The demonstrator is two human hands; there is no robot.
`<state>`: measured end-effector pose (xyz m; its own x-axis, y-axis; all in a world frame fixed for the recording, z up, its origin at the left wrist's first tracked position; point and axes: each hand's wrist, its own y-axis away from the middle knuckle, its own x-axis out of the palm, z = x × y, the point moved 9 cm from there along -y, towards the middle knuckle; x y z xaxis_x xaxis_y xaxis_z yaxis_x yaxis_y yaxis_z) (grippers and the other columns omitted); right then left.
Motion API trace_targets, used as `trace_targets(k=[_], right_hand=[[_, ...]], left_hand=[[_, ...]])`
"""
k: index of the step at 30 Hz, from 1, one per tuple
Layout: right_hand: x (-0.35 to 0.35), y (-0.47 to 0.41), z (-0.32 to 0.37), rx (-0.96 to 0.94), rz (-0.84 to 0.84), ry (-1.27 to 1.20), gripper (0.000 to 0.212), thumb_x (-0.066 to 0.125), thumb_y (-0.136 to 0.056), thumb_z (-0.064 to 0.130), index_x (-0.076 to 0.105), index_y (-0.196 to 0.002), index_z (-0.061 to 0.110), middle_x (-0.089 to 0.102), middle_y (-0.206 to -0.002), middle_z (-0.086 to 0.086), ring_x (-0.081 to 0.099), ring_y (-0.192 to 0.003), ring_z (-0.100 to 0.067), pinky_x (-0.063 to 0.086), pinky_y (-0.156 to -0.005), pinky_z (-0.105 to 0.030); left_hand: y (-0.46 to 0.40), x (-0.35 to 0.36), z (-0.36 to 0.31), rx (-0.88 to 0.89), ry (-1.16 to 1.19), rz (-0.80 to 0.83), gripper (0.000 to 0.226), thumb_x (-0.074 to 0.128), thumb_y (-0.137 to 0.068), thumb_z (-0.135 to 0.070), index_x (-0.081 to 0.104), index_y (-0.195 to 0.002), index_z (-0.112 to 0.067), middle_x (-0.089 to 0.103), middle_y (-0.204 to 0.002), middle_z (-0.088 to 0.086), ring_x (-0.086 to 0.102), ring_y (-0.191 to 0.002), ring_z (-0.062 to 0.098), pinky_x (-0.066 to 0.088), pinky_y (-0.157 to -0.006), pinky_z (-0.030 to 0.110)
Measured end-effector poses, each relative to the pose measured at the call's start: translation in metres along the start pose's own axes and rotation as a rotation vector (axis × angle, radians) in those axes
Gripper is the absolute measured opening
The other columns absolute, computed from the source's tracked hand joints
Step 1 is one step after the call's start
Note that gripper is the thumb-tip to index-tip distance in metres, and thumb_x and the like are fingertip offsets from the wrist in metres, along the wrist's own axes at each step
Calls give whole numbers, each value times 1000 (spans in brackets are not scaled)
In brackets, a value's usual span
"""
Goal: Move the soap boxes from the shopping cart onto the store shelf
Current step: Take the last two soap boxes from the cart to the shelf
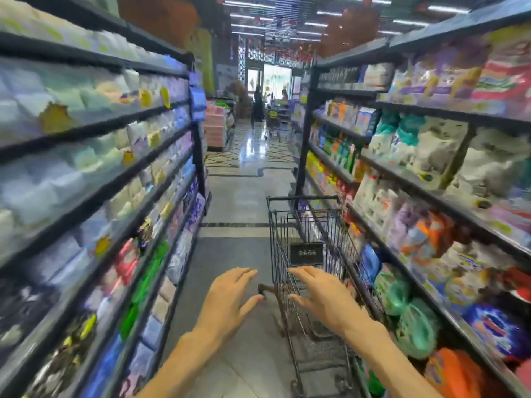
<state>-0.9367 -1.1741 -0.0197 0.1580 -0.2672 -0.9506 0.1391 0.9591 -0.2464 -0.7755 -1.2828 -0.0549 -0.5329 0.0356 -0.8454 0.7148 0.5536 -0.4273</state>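
Note:
A dark wire shopping cart (304, 225) stands in the aisle just ahead of me, close to the right-hand shelves. Its handle end (265, 289) shows between my hands. My left hand (230, 297) is open, fingers spread, just left of the handle. My right hand (321, 297) is open too, hovering over the cart's near end. Neither hand holds anything. The picture is blurred and I cannot make out soap boxes inside the cart. Stocked store shelves run along the left (94, 173) and the right (431, 179).
The aisle floor (238, 196) runs forward between the two shelf rows toward a bright doorway. Far ahead stands a person (257, 106) with another cart (273, 122). A pink stacked display (215, 130) sits past the left shelf's end.

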Motion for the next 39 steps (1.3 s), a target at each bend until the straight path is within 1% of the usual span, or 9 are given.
trace_targets(k=[4, 9, 14, 21, 25, 29, 33, 36, 39], right_hand=[[22, -66, 8, -12, 20, 7, 60, 56, -96, 51, 36, -150, 35, 46, -148, 12, 45, -135, -11, 43, -107, -31], [55, -143, -20, 9, 62, 4, 60, 56, -96, 49, 39, -150, 30, 47, -149, 6, 47, -134, -16, 44, -108, -32], [76, -216, -77, 53, 55, -1, 62, 54, -96, 52, 36, -152, 30, 44, -151, 9, 43, -137, -13, 39, -110, -30], [86, -314, -180, 170, 75, 10, 63, 54, -95, 54, 35, -151, 33, 45, -151, 9, 46, -135, -12, 41, -111, -30], [79, -348, -236, 265, 63, 25, 62, 55, -95, 53, 37, -150, 32, 46, -148, 11, 47, -133, -12, 40, -109, -29], [80, -363, -299, 394, 53, 19, 61, 54, -95, 53, 37, -150, 31, 45, -150, 10, 45, -136, -13, 40, -111, -32], [82, -361, -367, 593, 18, 23, 60, 53, -94, 56, 37, -148, 37, 48, -147, 11, 46, -133, -14, 44, -106, -37], [79, -358, -410, 748, -31, 30, 59, 57, -93, 54, 42, -146, 33, 51, -145, 10, 48, -133, -16, 45, -105, -38], [77, -345, -440, 915, -74, 17, 56, 58, -93, 54, 45, -144, 33, 55, -141, 7, 51, -129, -19, 46, -102, -40]], left_hand=[[-32, 10, 58, -22, 1, 40, 66, 40, -94, -67, 59, -137, -21, 61, -135, -3, 59, -124, 19, 48, -106, 38], [-90, 38, 110, -35, 16, 60, 62, 45, -93, -64, 58, -137, -22, 61, -136, -4, 58, -125, 19, 48, -106, 37], [-176, 78, 143, -26, 14, 115, 68, 36, -92, -68, 49, -145, -27, 51, -147, -9, 46, -138, 14, 37, -114, 33], [-317, 127, 167, 30, 58, 194, 71, 28, -92, -71, 38, -151, -34, 41, -154, -15, 36, -143, 8, 29, -118, 29], [-390, 157, 165, 103, 123, 227, 77, 24, -89, -76, 40, -151, -33, 43, -153, -14, 38, -142, 8, 31, -118, 31], [-464, 204, 150, 210, 199, 269, 61, 42, -98, -63, 38, -152, -35, 42, -153, -16, 38, -142, 6, 31, -117, 28], [-529, 269, 129, 351, 236, 356, 57, 44, -99, -59, 40, -150, -33, 44, -152, -15, 40, -140, 8, 34, -116, 29], [-572, 311, 105, 489, 277, 408, 56, 48, -98, -57, 47, -147, -30, 50, -148, -11, 45, -137, 11, 34, -112, 25], [-604, 345, 77, 624, 326, 475, 53, 54, -97, -52, 54, -142, -25, 57, -142, -7, 52, -131, 16, 41, -107, 30]])
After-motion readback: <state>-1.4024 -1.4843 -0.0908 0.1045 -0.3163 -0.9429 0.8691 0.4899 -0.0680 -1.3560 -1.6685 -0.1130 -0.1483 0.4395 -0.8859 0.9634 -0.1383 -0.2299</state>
